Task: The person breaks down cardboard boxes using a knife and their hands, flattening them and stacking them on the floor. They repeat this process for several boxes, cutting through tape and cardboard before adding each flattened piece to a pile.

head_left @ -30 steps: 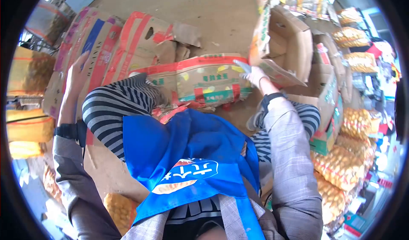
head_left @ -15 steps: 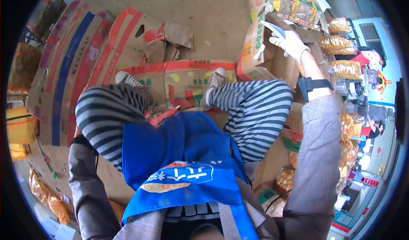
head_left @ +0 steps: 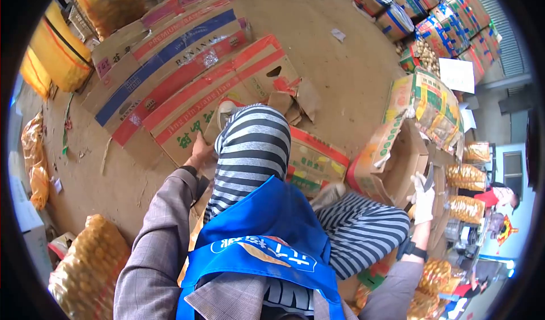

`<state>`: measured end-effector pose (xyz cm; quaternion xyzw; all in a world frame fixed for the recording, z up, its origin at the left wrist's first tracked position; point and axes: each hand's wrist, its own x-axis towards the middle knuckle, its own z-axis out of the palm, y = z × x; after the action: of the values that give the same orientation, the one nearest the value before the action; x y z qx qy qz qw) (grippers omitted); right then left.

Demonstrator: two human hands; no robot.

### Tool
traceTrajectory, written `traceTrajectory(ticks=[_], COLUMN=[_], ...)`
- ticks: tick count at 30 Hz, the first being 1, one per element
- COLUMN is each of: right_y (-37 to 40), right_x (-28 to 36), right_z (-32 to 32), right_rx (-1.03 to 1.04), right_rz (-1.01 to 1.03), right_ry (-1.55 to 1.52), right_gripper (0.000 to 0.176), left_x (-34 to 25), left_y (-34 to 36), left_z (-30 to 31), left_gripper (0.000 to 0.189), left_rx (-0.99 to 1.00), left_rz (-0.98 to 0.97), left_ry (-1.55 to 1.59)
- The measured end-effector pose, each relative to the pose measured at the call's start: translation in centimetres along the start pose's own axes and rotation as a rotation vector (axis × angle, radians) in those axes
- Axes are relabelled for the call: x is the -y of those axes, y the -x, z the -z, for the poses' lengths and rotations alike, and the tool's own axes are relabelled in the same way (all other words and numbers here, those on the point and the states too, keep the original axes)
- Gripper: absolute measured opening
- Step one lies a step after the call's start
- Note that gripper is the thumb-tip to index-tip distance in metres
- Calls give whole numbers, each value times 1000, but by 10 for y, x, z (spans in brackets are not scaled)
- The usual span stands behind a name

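Observation:
My right hand (head_left: 422,200), in a white glove, is closed round a knife (head_left: 429,178) with its blade pointing up. It is beside an open cardboard box (head_left: 407,160) standing to the right of my feet. My bare left hand (head_left: 198,152) is at the lower edge of a flattened cardboard box (head_left: 221,96) with red bands and green print, its fingers closed on that edge. My knee hides part of this hand. Another cardboard piece (head_left: 311,160) with a red stripe lies between my legs.
A flattened banana carton (head_left: 164,64) lies beyond my left hand. Net sacks (head_left: 93,269) stand at lower left, yellow sacks (head_left: 65,50) at upper left. A taped carton bundle (head_left: 437,107) is behind the open box; several packed cartons (head_left: 448,25) stand at the far right. A person (head_left: 499,198) is at right.
My view has turned to the left. My right hand with the knife has come down and back beside the open box. My left hand, earlier hidden behind my knee, now shows at the cardboard.

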<state>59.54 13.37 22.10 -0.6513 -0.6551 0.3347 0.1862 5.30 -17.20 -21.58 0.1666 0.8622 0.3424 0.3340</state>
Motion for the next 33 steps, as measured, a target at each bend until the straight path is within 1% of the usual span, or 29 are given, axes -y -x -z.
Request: traceTrajectory(ticks=[1, 3, 4, 5, 6, 7, 8, 10, 11, 12, 13, 14, 15, 16, 18, 19, 20, 22, 23, 24, 25, 26, 27, 28, 30, 31, 33], right_y=[4, 20, 18, 11, 16, 23, 31, 47, 56, 65, 70, 70, 69, 74, 92, 93, 106, 100, 91, 83, 80, 87, 97, 101, 101, 99, 77], right_x=[0, -3, -23, -48, -54, -60, -66, -82, -94, -105, -124, -149, -167, -164, -137, -142, -118, -152, -175, -201, -215, -208, -193, -183, -191, -199, -241], right_z=[-8, -22, -27, -25, -22, -16, -14, -2, 8, 14, 19, 21, 24, 22, 24, 24, 22, 22, 24, 29, 29, 30, 29, 29, 32, 33, 41], right_rx=[-37, -123, -150, -112, -73, -94, -73, -108, -135, -185, -219, -241, -220, -241, -301, -307, -343, -366, -364, -358, -350, -347, -345, -349, -332, -325, -340], right_rz=[11, 19, 124, 227, 324, 207, 200, 147, 147, 98, 111, 124, 165, 132, 67, 59, 26, 140, 108, 70, 26, 53, 47, 48, 3, -15, -76], right_ry=[8, 16, -44, 81, 210, 299, 185, 148, 244, 263, 106, -49, -190, -82, 158, 76, 243, 216, 88, -38, -161, 3, 162, 321, 291, 275, -199], right_gripper=[57, 53, 45, 43, 40, 37, 38, 38, 39, 40, 41, 41, 44, 43, 42, 44, 44, 43, 43, 43, 43, 43, 42, 42, 42, 42, 42], left_x=[0, -26, -36, -30, -32, -35, -18, 19, 47, -14, -88, -74, -43, -50, -66, -98, -125, -77, -60, 5, -8, -36, -42, -52, -72, -63, -64], left_y=[5, 26, 30, 21, 21, 19, 6, -20, -44, -6, 41, 27, -2, 1, 10, 34, 64, 49, 43, 0, 19, 48, 54, 51, 40, 29, 17], left_z=[0, 17, 20, 17, 17, 15, 8, -7, -6, 14, 39, 19, -9, -23, -50, -40, -24, -25, -17, -36, -20, 4, 12, 21, 32, 29, 39], left_gripper=[97, 95, 94, 92, 91, 91, 90, 87, 88, 88, 89, 89, 89, 89, 91, 93, 96, 100, 103, 104, 105, 106, 105, 104, 102, 85, 70], left_rx=[-11, -27, -35, -15, -19, -25, -40, -70, 2, 56, 56, 247, 424, 278, -19, -40, -61, -120, -35, -65, -27, 14, -13, -11, -10, -129, 85], left_rz=[21, 87, 113, 150, 158, 167, 160, 147, 112, 294, 495, 327, 157, 141, 164, 232, 309, 269, 316, 180, 159, 139, 129, 213, 372, 328, 300], left_ry=[-20, -57, -78, -41, -66, -83, -92, -111, -76, 232, 524, 305, 77, -54, -315, -305, -303, -353, -342, -351, -345, -340, -399, -340, -211, -161, 266])
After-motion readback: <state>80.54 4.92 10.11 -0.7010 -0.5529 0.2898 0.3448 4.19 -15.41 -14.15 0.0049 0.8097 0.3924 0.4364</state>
